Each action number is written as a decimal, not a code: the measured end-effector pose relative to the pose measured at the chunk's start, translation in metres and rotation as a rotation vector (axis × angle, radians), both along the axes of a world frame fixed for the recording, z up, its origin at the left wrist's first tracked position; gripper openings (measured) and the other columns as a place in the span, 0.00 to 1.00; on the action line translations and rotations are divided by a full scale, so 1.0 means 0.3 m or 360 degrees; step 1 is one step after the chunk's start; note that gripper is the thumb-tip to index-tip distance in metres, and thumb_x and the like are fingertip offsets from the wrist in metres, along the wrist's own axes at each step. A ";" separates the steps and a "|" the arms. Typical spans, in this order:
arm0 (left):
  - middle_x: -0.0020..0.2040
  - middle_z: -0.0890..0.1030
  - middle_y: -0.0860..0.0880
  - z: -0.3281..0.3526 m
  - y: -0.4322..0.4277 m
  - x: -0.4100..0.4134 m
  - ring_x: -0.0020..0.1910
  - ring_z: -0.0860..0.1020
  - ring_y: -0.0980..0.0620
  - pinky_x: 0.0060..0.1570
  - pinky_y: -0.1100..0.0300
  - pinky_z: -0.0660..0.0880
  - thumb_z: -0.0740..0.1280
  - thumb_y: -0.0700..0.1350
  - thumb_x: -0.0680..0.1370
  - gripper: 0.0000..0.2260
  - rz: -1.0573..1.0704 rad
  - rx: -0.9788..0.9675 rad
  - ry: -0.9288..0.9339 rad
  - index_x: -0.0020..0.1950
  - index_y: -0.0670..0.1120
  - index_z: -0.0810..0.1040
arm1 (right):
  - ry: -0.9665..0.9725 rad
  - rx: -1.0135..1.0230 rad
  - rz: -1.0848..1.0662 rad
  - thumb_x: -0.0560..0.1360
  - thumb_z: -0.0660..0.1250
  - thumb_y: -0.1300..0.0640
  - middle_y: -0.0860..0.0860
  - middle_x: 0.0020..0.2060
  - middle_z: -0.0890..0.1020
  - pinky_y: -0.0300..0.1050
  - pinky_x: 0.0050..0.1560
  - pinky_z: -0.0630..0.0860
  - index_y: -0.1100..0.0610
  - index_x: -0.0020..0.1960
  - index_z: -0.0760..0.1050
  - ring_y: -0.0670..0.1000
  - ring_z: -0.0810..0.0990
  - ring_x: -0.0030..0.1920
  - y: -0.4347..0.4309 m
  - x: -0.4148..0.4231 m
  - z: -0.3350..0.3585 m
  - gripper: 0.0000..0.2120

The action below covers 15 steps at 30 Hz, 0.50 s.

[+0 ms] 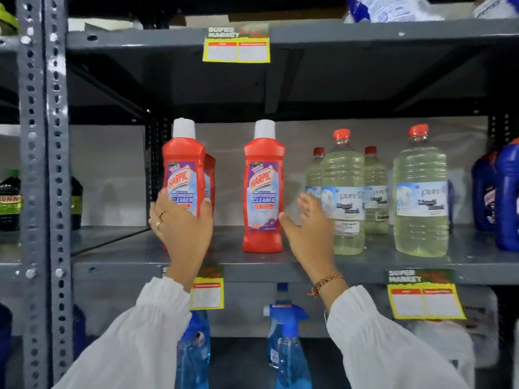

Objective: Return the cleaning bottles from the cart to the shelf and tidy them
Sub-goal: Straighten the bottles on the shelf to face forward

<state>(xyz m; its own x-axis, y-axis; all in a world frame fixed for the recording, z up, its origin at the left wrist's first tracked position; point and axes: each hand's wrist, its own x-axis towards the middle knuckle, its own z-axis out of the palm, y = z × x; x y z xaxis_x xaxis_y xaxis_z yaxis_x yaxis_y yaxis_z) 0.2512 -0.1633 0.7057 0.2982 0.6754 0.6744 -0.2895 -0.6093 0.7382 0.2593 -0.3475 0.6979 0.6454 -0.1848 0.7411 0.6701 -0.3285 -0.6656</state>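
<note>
A red Harpic bathroom-cleaner bottle (184, 175) with a white cap stands at the left of the grey metal shelf (280, 269); my left hand (179, 226) is wrapped around its lower half. Another red bottle is partly hidden behind it. A second red Harpic bottle (264, 189) stands upright in the middle of the shelf. My right hand (309, 223) is just to its right, fingers spread, holding nothing, its thumb close to the bottle's lower edge. The cart is out of view.
Several clear bottles of pale liquid with red caps (344, 192) stand right of my right hand; blue bottles (502, 197) sit at the far right. Blue spray bottles (286, 343) are on the shelf below. A perforated steel upright (45, 164) bounds the left.
</note>
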 end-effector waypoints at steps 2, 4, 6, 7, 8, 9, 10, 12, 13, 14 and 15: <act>0.68 0.68 0.35 -0.005 -0.135 -0.012 0.69 0.65 0.36 0.71 0.44 0.60 0.65 0.49 0.73 0.30 -0.0058 0.0195 -0.0306 0.70 0.36 0.62 | -0.0280 0.0001 -0.0095 0.74 0.66 0.64 0.55 0.58 0.81 0.47 0.63 0.73 0.60 0.61 0.74 0.55 0.79 0.59 -0.100 -0.020 0.011 0.15; 0.67 0.70 0.35 -0.012 -0.294 -0.011 0.68 0.67 0.37 0.70 0.50 0.61 0.64 0.46 0.73 0.26 -0.0179 0.0378 -0.0397 0.69 0.35 0.65 | -0.0563 -0.0087 -0.0414 0.71 0.62 0.69 0.56 0.54 0.82 0.47 0.61 0.70 0.60 0.55 0.78 0.59 0.79 0.57 -0.219 -0.017 0.025 0.15; 0.67 0.71 0.38 -0.009 -0.460 -0.008 0.68 0.69 0.40 0.68 0.56 0.62 0.66 0.44 0.74 0.25 -0.0390 0.0462 -0.0339 0.69 0.38 0.66 | -0.0671 -0.0204 -0.0796 0.65 0.63 0.71 0.58 0.59 0.78 0.54 0.68 0.62 0.59 0.56 0.78 0.62 0.73 0.63 -0.353 0.008 0.043 0.20; 0.69 0.71 0.40 -0.005 -0.540 -0.009 0.69 0.68 0.43 0.67 0.61 0.61 0.67 0.44 0.75 0.26 -0.0523 0.0491 -0.0261 0.70 0.39 0.65 | -0.0584 -0.0226 -0.0929 0.66 0.65 0.69 0.59 0.65 0.74 0.59 0.71 0.58 0.58 0.60 0.76 0.63 0.67 0.68 -0.419 0.017 0.052 0.23; 0.70 0.70 0.42 -0.006 -0.609 0.003 0.70 0.67 0.46 0.66 0.66 0.58 0.69 0.45 0.74 0.29 -0.0631 0.0515 -0.0179 0.71 0.40 0.64 | -0.0407 -0.0220 -0.0989 0.67 0.68 0.66 0.61 0.69 0.68 0.62 0.72 0.54 0.57 0.65 0.71 0.64 0.61 0.72 -0.484 0.029 0.059 0.27; 0.70 0.69 0.43 -0.007 -0.669 0.019 0.70 0.67 0.47 0.64 0.69 0.57 0.71 0.46 0.72 0.32 -0.0706 0.0513 -0.0095 0.72 0.41 0.63 | -0.0197 -0.0196 -0.0992 0.68 0.70 0.61 0.62 0.73 0.62 0.62 0.73 0.51 0.57 0.71 0.64 0.65 0.55 0.74 -0.546 0.039 0.066 0.32; 0.69 0.69 0.43 -0.009 -0.718 0.041 0.69 0.67 0.46 0.64 0.69 0.58 0.75 0.48 0.68 0.36 -0.0753 0.0484 -0.0021 0.71 0.41 0.62 | -0.0007 -0.0175 -0.0939 0.68 0.72 0.56 0.63 0.74 0.57 0.61 0.73 0.49 0.59 0.74 0.57 0.64 0.51 0.75 -0.604 0.054 0.069 0.39; 0.63 0.70 0.42 -0.015 -0.785 0.074 0.66 0.69 0.44 0.63 0.60 0.66 0.79 0.52 0.61 0.42 -0.0746 0.0386 0.0170 0.67 0.41 0.63 | 0.0257 -0.0154 -0.0700 0.64 0.77 0.50 0.62 0.75 0.55 0.58 0.73 0.54 0.62 0.76 0.45 0.62 0.53 0.75 -0.697 0.081 0.061 0.54; 0.63 0.69 0.42 -0.018 -0.807 0.081 0.65 0.70 0.43 0.62 0.55 0.68 0.80 0.54 0.59 0.43 -0.0713 0.0329 0.0303 0.66 0.41 0.63 | 0.0340 -0.0144 -0.0546 0.61 0.78 0.49 0.61 0.75 0.58 0.57 0.72 0.59 0.63 0.75 0.42 0.61 0.58 0.74 -0.731 0.097 0.050 0.58; 0.63 0.68 0.42 -0.023 -0.822 0.086 0.64 0.71 0.42 0.60 0.53 0.70 0.80 0.53 0.58 0.44 -0.0699 0.0273 0.0425 0.65 0.41 0.61 | 0.0401 -0.0131 -0.0405 0.60 0.80 0.49 0.60 0.72 0.64 0.55 0.68 0.65 0.62 0.75 0.44 0.60 0.66 0.70 -0.760 0.110 0.037 0.58; 0.63 0.68 0.41 -0.031 -0.830 0.091 0.63 0.72 0.41 0.59 0.52 0.70 0.80 0.52 0.59 0.43 -0.0698 0.0240 0.0504 0.64 0.41 0.60 | 0.0456 -0.0118 -0.0310 0.59 0.80 0.48 0.58 0.67 0.72 0.53 0.64 0.71 0.62 0.73 0.51 0.58 0.73 0.65 -0.781 0.126 0.019 0.54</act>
